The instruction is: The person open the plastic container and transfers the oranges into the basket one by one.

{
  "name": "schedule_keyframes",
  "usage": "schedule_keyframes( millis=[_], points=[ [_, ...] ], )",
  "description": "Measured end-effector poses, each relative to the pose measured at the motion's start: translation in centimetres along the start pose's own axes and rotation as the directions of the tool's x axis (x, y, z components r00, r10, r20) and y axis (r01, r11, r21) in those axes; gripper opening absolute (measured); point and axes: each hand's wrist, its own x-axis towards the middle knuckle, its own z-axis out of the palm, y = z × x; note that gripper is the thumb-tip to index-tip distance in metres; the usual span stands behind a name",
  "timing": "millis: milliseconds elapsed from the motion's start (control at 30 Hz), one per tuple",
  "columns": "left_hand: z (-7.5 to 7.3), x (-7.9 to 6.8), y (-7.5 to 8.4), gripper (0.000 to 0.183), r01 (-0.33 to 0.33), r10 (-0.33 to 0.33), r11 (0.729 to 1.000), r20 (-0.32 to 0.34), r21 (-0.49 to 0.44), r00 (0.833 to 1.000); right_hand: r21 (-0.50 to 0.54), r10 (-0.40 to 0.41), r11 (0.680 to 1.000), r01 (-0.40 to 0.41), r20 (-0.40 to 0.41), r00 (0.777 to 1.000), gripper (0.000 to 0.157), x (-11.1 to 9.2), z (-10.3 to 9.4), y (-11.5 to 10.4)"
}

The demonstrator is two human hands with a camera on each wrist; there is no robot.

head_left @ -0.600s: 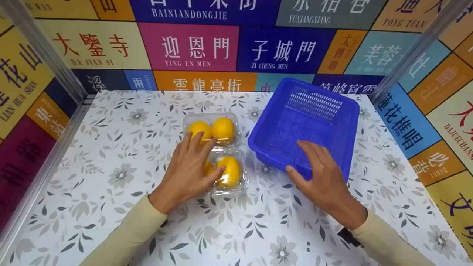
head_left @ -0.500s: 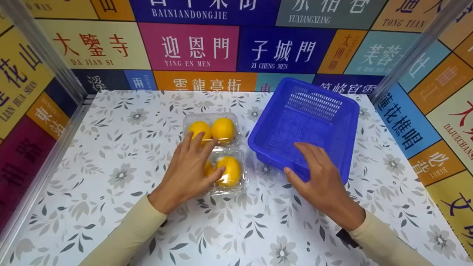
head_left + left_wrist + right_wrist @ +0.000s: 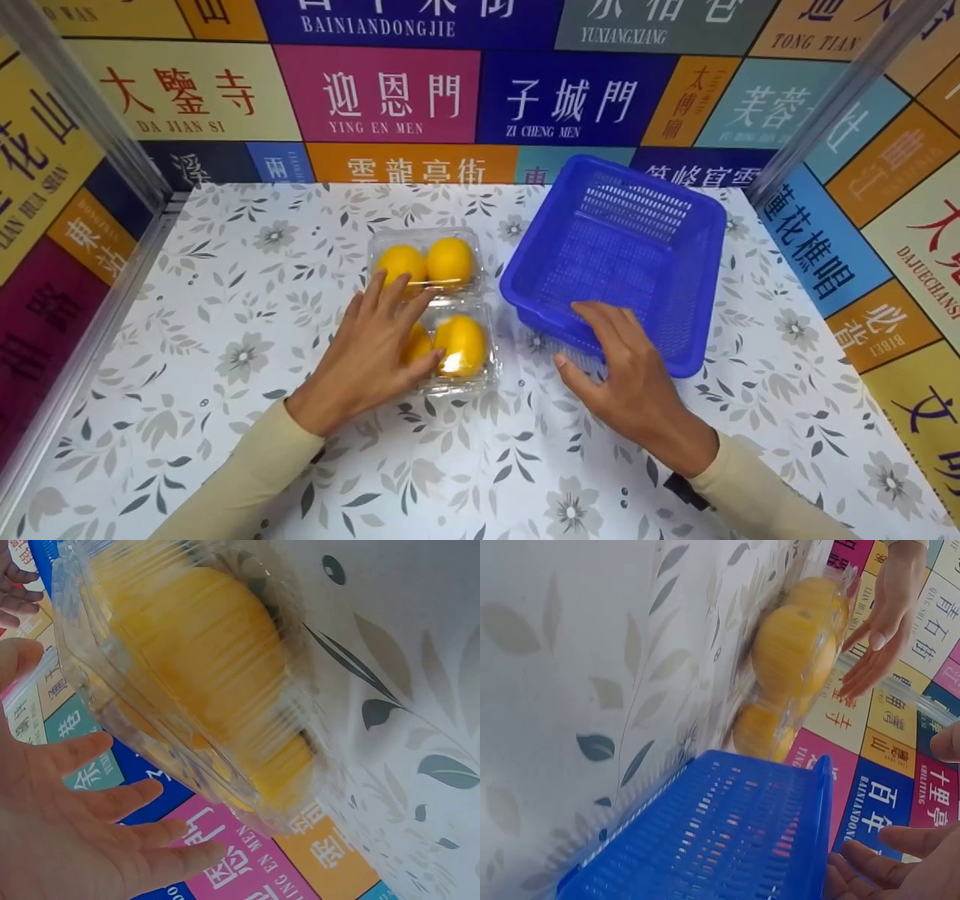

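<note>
Two clear plastic clamshell boxes of round yellow-orange fruit lie in the head view, a far box [image 3: 427, 236] and a near box [image 3: 450, 386] just in front of it. My left hand [image 3: 367, 360] hovers over the left part of the near box, fingers spread, hiding some of its fruit [image 3: 460, 345]. In the left wrist view, a gap shows between its fingers [image 3: 120, 799] and the box. My right hand [image 3: 630, 382] is held with loosely bent fingers above the near rim of a blue plastic basket [image 3: 517, 259]. Nothing is in its grasp.
A white table [image 3: 247, 442] with a leaf and flower print bears everything. The perforated basket stands to the right of the boxes, with nothing seen inside. Behind the table rises a colourful sign-covered wall [image 3: 382, 94], with metal posts [image 3: 832, 97] at the corners.
My right hand has moved left and back towards me, from over the basket to its near rim. My left hand has drawn back slightly. The boxes and basket stay in place.
</note>
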Motion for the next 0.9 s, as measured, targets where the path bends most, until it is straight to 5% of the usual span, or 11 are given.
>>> schedule_keyframes(
  millis=[400, 900],
  points=[
    [-0.3, -0.9, -0.7, 0.083, -0.031, 0.032, 0.999, 0.102, -0.011, 0.994, 0.062, -0.058, 0.996, 0.058, 0.002, 0.998, 0.059, -0.3, 1.5, -0.9],
    [-0.3, -1.8, -1.4, 0.083, -0.122, 0.119, 0.992, 0.117, 0.017, 0.986, 0.095, -0.102, 0.991, 0.098, 0.037, 0.994, 0.056, -0.8, 3.9, -1.6]
  ],
)
